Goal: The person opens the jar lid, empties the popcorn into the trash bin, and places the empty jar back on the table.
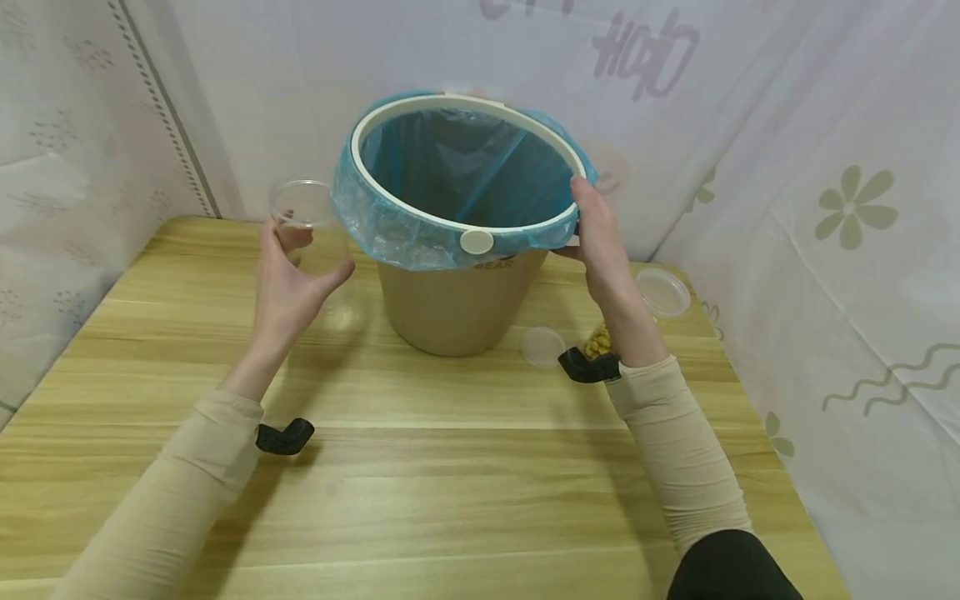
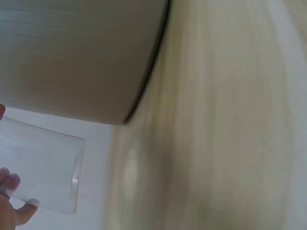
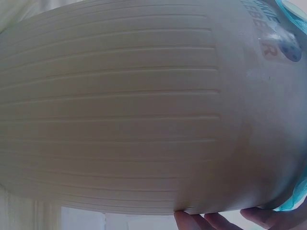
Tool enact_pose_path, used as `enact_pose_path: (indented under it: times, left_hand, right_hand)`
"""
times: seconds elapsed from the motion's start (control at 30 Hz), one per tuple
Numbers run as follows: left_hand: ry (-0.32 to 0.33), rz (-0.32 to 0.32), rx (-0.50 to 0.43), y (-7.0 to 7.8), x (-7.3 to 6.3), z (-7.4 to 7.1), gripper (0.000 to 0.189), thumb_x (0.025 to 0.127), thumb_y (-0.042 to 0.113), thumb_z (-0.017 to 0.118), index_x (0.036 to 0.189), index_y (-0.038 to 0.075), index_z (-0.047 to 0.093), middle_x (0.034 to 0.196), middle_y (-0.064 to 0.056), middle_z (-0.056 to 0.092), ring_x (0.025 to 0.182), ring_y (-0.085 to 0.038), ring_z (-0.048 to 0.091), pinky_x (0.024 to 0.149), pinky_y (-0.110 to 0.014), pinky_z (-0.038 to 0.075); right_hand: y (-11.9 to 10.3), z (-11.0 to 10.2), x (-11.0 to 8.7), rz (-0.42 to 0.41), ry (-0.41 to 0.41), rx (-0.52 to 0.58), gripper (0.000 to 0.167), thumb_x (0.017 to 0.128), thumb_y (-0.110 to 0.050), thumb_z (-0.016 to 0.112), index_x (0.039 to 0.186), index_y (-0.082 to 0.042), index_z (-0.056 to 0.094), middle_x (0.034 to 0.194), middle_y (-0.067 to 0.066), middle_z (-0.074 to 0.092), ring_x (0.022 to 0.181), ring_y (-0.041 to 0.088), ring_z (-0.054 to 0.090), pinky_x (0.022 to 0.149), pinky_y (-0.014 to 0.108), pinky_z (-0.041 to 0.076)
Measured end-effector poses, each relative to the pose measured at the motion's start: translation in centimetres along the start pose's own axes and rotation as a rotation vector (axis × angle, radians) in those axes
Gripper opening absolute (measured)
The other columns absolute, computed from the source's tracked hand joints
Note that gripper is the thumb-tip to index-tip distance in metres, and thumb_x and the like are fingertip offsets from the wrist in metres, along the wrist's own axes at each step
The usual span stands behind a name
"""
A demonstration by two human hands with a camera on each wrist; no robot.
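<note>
A brownish-grey trash can (image 1: 453,304) stands on the wooden table, with a blue bag (image 1: 397,237) folded out over its top under a cream ring (image 1: 362,171). My right hand (image 1: 603,250) grips the can's right rim, thumb on the ring and fingers under the bag's edge along the outer wall. To the left of the can, my left hand (image 1: 288,292) holds a clear plastic jar (image 2: 45,163) between thumb and fingers. The jar is see-through and shows nothing inside. In the right wrist view the can's ribbed side (image 3: 120,105) fills most of the picture.
Right of the can lie a round translucent lid (image 1: 543,347) and a clear container with yellow pieces (image 1: 597,342), partly hidden by my right wrist. Farther right is another clear round lid (image 1: 664,292). Patterned white curtains (image 1: 847,292) hang around the table (image 1: 450,492).
</note>
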State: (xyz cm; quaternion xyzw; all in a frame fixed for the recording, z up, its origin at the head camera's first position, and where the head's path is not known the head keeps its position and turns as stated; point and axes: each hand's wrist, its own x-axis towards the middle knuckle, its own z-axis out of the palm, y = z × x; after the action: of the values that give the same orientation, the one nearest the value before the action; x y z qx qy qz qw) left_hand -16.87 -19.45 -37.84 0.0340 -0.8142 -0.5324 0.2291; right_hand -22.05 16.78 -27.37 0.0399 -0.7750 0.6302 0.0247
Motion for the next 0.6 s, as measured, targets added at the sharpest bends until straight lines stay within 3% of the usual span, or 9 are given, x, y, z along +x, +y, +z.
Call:
enact_pose_path:
  times: [0.27,0.5,0.6]
  left_hand:
    - [-0.004,-0.021,0.028,-0.7,-0.7,0.7,0.095,0.081,0.023,0.086,0.155,0.018,0.027,0.141,-0.013,0.050,0.135,-0.025,0.049,0.117,-0.050,0.040]
    - [-0.024,-0.050,0.001,-1.4,-1.0,1.0,0.095,0.079,0.021,0.086,0.154,0.016,0.027,0.145,-0.011,0.047,0.136,-0.024,0.048,0.115,-0.049,0.041]
    - [-0.027,-0.066,-0.003,-1.6,-1.2,1.3,0.095,0.079,0.021,0.086,0.153,0.015,0.028,0.143,-0.011,0.046,0.135,-0.023,0.047,0.115,-0.048,0.041]
  right_hand:
    - [0.0,0.0,0.1,0.017,0.008,0.011,0.059,0.103,-0.060,0.040,0.149,-0.025,0.049,0.146,0.009,0.055,0.133,0.028,0.058,0.106,0.059,0.052]
    - [0.1,0.2,0.0,-0.017,0.020,-0.006,0.058,0.104,-0.061,0.036,0.144,-0.023,0.055,0.135,0.010,0.060,0.119,0.024,0.061,0.102,0.058,0.054]
    - [0.1,0.2,0.0,-0.041,0.017,-0.003,0.057,0.105,-0.060,0.035,0.143,-0.023,0.056,0.130,0.011,0.061,0.119,0.026,0.062,0.100,0.058,0.055]
